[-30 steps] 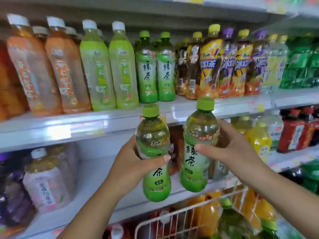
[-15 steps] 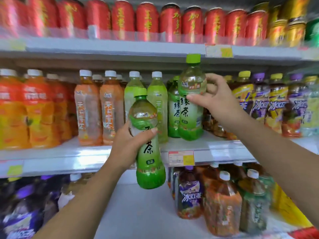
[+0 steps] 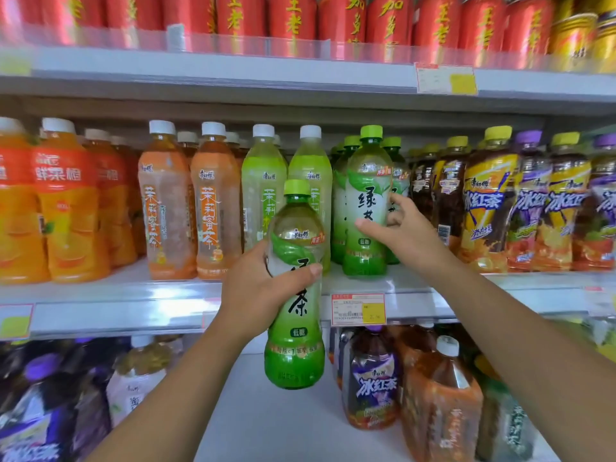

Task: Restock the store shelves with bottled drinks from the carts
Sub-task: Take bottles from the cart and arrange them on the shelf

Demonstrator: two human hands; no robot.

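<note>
Your left hand (image 3: 260,291) is wrapped round the waist of a green tea bottle (image 3: 295,348), with the thumb across the front of the label. The bottle hangs upright, cap up and long axis vertical, out in front of the middle shelf (image 3: 133,295). Its base sits below the shelf's front lip and its cap is about level with the labels behind.

The gap you want looks to lie up, back and a little to the right. It is just left of the standing green tea bottle (image 3: 366,201), between that one and the pale jasmine bottles (image 3: 263,195). The held bottle covers part of that spot, so you cannot be sure how much room is there.

Your right hand (image 3: 410,231) is over on the standing bottle, thumb on its label and fingers loose at its right flank. Whether it pinches or only steadies, the view does not settle.

The left hand is nearer the gap and already loaded, so the move is probably its own. Lift straight up until the base clears the lip above the price tag (image 3: 358,310), then push in, keeping the bottle plumb so it doesn't knock its neighbours.
</note>
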